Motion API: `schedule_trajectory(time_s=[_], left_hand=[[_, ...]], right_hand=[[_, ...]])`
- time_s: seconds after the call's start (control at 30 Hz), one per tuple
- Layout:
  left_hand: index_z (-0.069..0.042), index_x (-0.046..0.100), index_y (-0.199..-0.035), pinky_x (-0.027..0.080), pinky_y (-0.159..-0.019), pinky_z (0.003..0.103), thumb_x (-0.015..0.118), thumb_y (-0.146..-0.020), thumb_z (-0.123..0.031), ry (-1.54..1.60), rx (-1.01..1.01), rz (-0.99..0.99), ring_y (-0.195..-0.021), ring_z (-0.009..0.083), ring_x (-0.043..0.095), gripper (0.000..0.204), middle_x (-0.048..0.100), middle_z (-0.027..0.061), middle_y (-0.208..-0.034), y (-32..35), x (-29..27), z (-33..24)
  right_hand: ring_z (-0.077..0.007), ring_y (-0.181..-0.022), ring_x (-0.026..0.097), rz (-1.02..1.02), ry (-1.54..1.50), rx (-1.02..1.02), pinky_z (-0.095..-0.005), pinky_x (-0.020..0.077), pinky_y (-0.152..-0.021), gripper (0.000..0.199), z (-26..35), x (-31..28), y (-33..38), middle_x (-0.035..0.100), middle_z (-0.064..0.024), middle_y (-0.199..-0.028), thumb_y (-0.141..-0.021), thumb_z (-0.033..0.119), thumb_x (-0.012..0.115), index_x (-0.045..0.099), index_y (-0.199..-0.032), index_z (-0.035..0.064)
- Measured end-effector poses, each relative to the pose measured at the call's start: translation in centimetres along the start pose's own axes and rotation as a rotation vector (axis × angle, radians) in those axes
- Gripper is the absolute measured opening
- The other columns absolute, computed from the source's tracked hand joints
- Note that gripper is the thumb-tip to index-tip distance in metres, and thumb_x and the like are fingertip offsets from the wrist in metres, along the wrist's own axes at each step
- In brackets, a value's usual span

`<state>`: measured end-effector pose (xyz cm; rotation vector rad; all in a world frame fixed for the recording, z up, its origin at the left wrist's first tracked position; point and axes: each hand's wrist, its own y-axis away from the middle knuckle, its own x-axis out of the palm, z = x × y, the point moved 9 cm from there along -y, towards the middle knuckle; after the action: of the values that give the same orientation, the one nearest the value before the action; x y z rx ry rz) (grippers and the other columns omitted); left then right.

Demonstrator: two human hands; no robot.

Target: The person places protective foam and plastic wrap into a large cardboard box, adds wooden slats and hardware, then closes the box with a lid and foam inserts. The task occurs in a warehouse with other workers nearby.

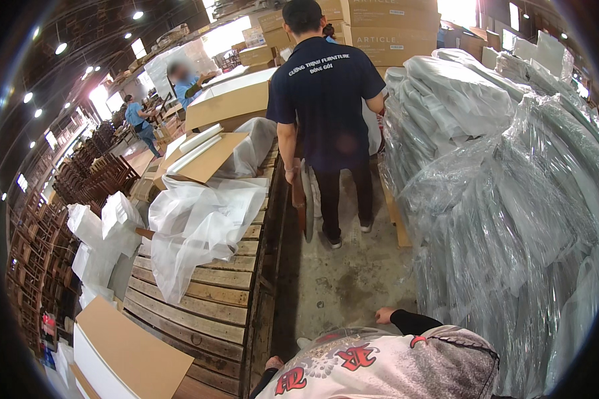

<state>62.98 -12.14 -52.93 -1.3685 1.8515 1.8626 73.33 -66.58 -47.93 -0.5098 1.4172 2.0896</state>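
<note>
My right hand [384,315] hangs over the concrete aisle [333,282], in front of a black sleeve. Its fingers look loosely curled, and nothing shows in them. Beside the wooden slatted platform [223,290], my left hand [273,363] shows only in part; my patterned shirt [379,362] covers much of that arm, and its fingers are hard to make out. Ahead in the aisle, a person in a dark shirt [329,100] stands with their back to me. That person's left hand holds a long, flat grey-and-brown item [304,203] upright at their side.
Plastic-wrapped bundles [479,219] pile high along the right. White foam sheeting [203,219] and cardboard [213,156] lie on the platform, with a cardboard piece [136,349] near left. Stacked cartons [396,36] stand at the back. Two people in blue [137,114] work far left.
</note>
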Motion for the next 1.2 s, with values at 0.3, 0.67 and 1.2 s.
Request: schedule_trajectory(time_s=[0.3,0.67,1.2], left_hand=[[-0.014,0.074,-0.098,0.054,-0.095,0.042,0.078,-0.073,-0.031,0.178,-0.191,0.161,-0.11,0.0308,0.069,0.03,0.073,0.0141,-0.111,-1.1,0.2,1.5],[-0.013,0.073,-0.098,0.055,-0.095,0.04,0.077,-0.075,-0.023,0.053,-0.1,0.051,-0.111,0.03,0.069,0.025,0.073,0.0142,-0.109,0.7,-0.6,-0.1],[-0.01,0.072,-0.102,0.054,-0.098,0.04,0.074,-0.078,-0.018,0.07,-0.141,0.046,-0.112,0.029,0.068,0.025,0.073,0.0147,-0.112,3.4,-1.5,-2.6]], right_hand=[[-0.0317,-0.117,0.066,-0.009,0.033,0.021,-0.0417,0.0507,-0.101,0.054,-0.5,-0.8,0.0,0.07,-0.0138,-0.125,-0.081,0.038,0.068,0.07,-0.129,0.0139],[-0.0317,-0.119,0.065,0.021,0.034,0.068,-0.0421,0.0498,-0.102,0.054,-1.1,-2.0,-0.5,0.07,-0.014,-0.126,-0.082,0.04,0.068,0.07,-0.13,0.0148],[-0.0314,-0.118,0.066,-0.021,0.031,-0.013,-0.0415,0.0501,-0.103,0.055,-0.5,-3.1,-1.3,0.07,-0.0136,-0.126,-0.084,0.04,0.068,0.068,-0.132,0.0136]])
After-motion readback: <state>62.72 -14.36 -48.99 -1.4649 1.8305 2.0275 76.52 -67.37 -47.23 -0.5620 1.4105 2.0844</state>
